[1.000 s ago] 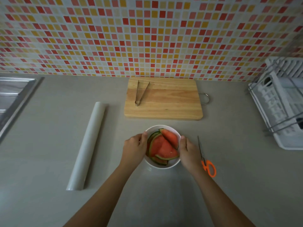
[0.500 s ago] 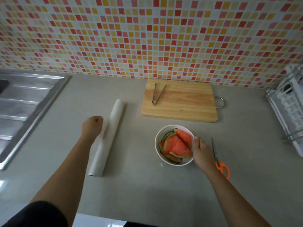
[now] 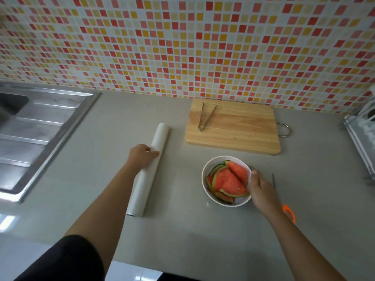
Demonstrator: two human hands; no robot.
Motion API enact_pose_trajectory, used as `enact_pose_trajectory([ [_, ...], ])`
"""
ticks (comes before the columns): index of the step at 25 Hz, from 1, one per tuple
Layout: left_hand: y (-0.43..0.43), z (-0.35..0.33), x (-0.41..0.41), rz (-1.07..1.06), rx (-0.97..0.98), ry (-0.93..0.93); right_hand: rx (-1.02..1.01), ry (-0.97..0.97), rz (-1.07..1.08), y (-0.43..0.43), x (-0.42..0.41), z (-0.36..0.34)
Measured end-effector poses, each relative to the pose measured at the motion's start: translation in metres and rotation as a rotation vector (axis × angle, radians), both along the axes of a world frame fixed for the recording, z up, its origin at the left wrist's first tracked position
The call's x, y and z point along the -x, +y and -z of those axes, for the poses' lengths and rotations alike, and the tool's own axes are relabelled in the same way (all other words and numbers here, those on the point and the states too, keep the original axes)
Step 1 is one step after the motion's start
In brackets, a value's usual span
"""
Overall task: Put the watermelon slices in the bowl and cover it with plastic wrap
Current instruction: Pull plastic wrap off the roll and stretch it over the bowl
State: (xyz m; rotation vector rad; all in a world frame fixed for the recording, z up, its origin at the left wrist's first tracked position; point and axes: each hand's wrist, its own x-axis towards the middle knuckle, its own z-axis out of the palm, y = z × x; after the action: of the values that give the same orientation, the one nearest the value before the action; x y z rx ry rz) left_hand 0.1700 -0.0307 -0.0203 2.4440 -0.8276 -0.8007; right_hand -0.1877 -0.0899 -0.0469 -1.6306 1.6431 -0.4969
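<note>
A white bowl stands on the grey counter and holds several red watermelon slices with green rinds. My right hand holds the bowl at its right rim, thumb on the edge. Left of the bowl lies a white roll of plastic wrap, pointing away from me. My left hand lies over the roll's upper half, fingers curled onto it. The roll is still flat on the counter.
A wooden cutting board with metal tongs lies behind the bowl. Orange-handled scissors lie right of my right hand. A steel sink is at the left, a dish rack at the right edge.
My left hand left the bowl, swung left and has come down on the roll of plastic wrap. My right hand stays on the bowl's rim. The view has shifted left.
</note>
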Motion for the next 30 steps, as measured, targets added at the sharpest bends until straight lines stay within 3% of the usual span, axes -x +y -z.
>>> enact_pose_trajectory([
  [1,0.000,-0.007,0.002,-0.038,0.060,0.064,0.027,-0.005,0.002,-0.001,0.003,-0.005],
  [3,0.001,-0.027,0.010,-0.076,0.261,0.373,0.168,-0.097,0.040,-0.009,0.000,-0.024],
  [5,-0.002,-0.054,0.033,0.020,0.452,0.665,0.296,-0.211,0.022,-0.025,-0.013,-0.055],
  [7,-0.008,-0.077,0.066,0.122,0.572,0.767,0.311,-0.336,-0.052,-0.041,-0.035,-0.092],
  [13,-0.026,-0.113,0.134,0.237,0.717,0.777,0.142,-0.535,-0.079,-0.072,-0.080,-0.182],
  [18,-0.029,-0.120,0.149,0.305,0.755,0.732,0.123,-0.776,-0.015,-0.078,-0.082,-0.190],
  [24,-0.030,-0.117,0.154,0.338,0.755,0.770,0.096,-0.908,0.052,-0.077,-0.080,-0.196],
  [27,-0.029,-0.114,0.155,0.339,0.767,0.807,0.143,-0.865,0.011,-0.078,-0.076,-0.200],
  [30,-0.029,-0.112,0.160,0.309,0.791,0.801,0.275,-0.671,-0.061,-0.079,-0.076,-0.205],
])
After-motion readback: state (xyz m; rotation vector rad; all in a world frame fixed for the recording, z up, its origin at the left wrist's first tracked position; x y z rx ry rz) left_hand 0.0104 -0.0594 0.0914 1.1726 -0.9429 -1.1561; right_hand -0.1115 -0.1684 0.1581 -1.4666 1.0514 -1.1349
